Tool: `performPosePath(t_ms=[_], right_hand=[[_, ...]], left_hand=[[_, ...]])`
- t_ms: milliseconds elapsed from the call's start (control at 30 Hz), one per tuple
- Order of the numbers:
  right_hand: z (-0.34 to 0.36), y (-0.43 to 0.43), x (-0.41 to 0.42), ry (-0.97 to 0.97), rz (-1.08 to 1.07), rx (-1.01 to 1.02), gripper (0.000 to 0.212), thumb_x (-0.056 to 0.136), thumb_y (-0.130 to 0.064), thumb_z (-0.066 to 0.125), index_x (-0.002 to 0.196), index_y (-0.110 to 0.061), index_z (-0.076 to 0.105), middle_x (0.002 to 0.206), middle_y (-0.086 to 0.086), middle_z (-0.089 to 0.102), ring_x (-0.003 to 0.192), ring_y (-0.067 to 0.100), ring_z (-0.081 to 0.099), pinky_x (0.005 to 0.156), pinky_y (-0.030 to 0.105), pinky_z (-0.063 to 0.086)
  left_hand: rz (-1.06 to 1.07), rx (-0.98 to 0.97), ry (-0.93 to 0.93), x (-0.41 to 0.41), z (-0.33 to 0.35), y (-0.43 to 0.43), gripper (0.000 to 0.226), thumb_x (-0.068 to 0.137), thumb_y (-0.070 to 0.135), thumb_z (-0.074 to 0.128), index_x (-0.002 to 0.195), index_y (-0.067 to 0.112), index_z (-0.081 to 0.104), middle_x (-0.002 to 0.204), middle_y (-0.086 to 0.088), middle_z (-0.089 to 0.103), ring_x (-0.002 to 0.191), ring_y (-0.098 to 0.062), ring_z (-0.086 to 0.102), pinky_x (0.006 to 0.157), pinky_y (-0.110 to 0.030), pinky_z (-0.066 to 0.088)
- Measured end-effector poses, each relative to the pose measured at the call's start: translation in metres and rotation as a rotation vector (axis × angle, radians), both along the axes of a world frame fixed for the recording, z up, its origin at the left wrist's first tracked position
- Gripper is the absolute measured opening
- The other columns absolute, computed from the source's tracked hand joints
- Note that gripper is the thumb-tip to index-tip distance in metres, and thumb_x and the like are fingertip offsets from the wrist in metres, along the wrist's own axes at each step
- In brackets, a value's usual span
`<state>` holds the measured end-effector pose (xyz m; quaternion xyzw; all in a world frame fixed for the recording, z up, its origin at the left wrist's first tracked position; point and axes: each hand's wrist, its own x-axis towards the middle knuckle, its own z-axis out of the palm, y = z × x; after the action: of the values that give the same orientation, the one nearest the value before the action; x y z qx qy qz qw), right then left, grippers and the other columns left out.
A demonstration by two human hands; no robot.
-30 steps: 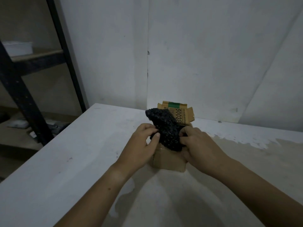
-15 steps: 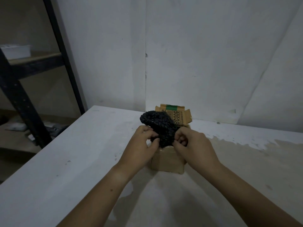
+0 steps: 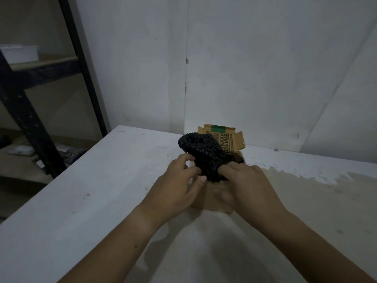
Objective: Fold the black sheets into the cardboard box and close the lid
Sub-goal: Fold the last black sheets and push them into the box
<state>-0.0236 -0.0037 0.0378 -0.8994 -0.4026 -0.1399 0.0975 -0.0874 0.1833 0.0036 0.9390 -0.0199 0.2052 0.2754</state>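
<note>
Small cardboard box (image 3: 212,199) on a white table (image 3: 81,201), near the table's far edge and close to the wall (image 3: 244,68). Lid (image 3: 226,137) hinged at the far side of the box, standing open and upright. Printed on the inner face of the lid: a green band along the top, and large dark digits reading "5003" followed by a partly hidden digit, turned sideways; beside the digits, blocks of fine print too small to read.

Above the box opening: bundle of black sheets (image 3: 204,154), bumpy and glossy, crumpled rather than flat. Lower end of the bundle at the near rim of the box, upper end curling up and leftward in front of the lid, covering part of the print. Interior of the box mostly hidden by the bundle and the hands; contents below the bundle not discernible.

Left hand (image 3: 177,190) at the left of the box, fingers curled, thumb and fingertips pinched on the lower left edge of the sheets. Right hand (image 3: 246,184) at the right of the box, fingers closed over the lower right part of the sheets, palm lying across the near right corner of the box.

Left of the box, beyond the table edge: black metal shelf rack (image 3: 26,111) with a white tray (image 3: 20,53) on an upper shelf. Right of the box: tabletop with worn, discoloured paint.
</note>
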Motion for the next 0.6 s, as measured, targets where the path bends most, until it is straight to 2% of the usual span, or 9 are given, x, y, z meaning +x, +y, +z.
performPosePath(t_ms=[100,200,300,367,433,500,567,600], right_hand=[[-0.003,0.006,0.004,-0.012,0.003,-0.023,0.026,0.088,-0.043,0.061,0.107,-0.026,0.065,0.116,-0.005,0.051,0.103,0.019,0.053,0.08,0.033,0.034],[-0.005,0.01,0.012,0.033,0.007,-0.053,0.028,0.093,-0.045,0.054,0.111,-0.027,0.065,0.125,-0.004,0.045,0.11,0.021,0.048,0.082,0.035,0.032],[-0.009,0.008,0.017,0.026,0.034,-0.106,0.031,0.096,-0.046,0.048,0.118,-0.028,0.059,0.129,-0.004,0.043,0.113,0.021,0.045,0.086,0.035,0.031],[-0.012,0.002,0.018,0.046,0.083,-0.063,0.026,0.095,-0.04,0.053,0.116,-0.027,0.058,0.127,-0.004,0.045,0.11,0.02,0.046,0.084,0.031,0.032],[-0.012,-0.006,0.019,0.114,0.137,0.087,0.021,0.088,-0.029,0.067,0.108,-0.025,0.062,0.118,-0.006,0.05,0.103,0.015,0.051,0.081,0.024,0.036],[-0.011,-0.013,0.018,0.171,0.157,0.235,0.032,0.08,-0.023,0.077,0.107,-0.025,0.06,0.111,-0.009,0.051,0.097,0.007,0.052,0.078,0.017,0.041],[-0.009,-0.01,0.015,0.132,0.168,0.21,0.045,0.075,-0.022,0.08,0.114,-0.025,0.058,0.111,-0.009,0.054,0.097,0.007,0.053,0.079,0.02,0.045],[-0.01,-0.005,0.013,0.108,0.164,0.161,0.049,0.074,-0.022,0.079,0.118,-0.025,0.059,0.113,-0.008,0.057,0.098,0.01,0.055,0.079,0.025,0.048]], left_hand=[[0.007,-0.032,-0.004,-0.001,-0.001,-0.001,0.03,0.098,0.046,0.049,0.103,0.023,0.068,0.135,0.01,0.041,0.111,-0.006,0.049,0.081,-0.035,0.053],[0.018,-0.101,-0.008,0.0,0.0,-0.005,0.038,0.093,0.056,0.05,0.096,0.023,0.069,0.13,0.012,0.042,0.109,-0.004,0.053,0.081,-0.03,0.052],[0.091,-0.129,0.006,0.009,0.006,-0.01,0.028,0.09,0.046,0.062,0.082,0.02,0.067,0.122,0.01,0.047,0.102,-0.005,0.056,0.08,-0.029,0.05],[0.156,-0.244,0.058,0.016,0.013,-0.013,0.024,0.082,0.033,0.07,0.069,0.015,0.064,0.108,0.007,0.053,0.089,-0.003,0.059,0.076,-0.03,0.051],[0.191,-0.392,0.125,0.025,0.017,-0.016,0.024,0.077,0.023,0.071,0.063,0.006,0.061,0.085,0.0,0.06,0.067,-0.004,0.058,0.067,-0.034,0.052],[0.217,-0.52,0.171,0.033,0.018,-0.018,0.027,0.077,0.018,0.071,0.061,0.007,0.053,0.065,-0.004,0.057,0.053,-0.007,0.052,0.055,-0.027,0.047],[0.224,-0.546,0.166,0.036,0.016,-0.02,0.03,0.078,0.015,0.072,0.061,0.01,0.047,0.06,-0.004,0.051,0.05,-0.009,0.048,0.048,-0.018,0.037],[0.214,-0.523,0.145,0.036,0.015,-0.02,0.031,0.079,0.014,0.071,0.061,0.009,0.047,0.059,-0.006,0.05,0.05,-0.01,0.046,0.047,-0.018,0.035]])
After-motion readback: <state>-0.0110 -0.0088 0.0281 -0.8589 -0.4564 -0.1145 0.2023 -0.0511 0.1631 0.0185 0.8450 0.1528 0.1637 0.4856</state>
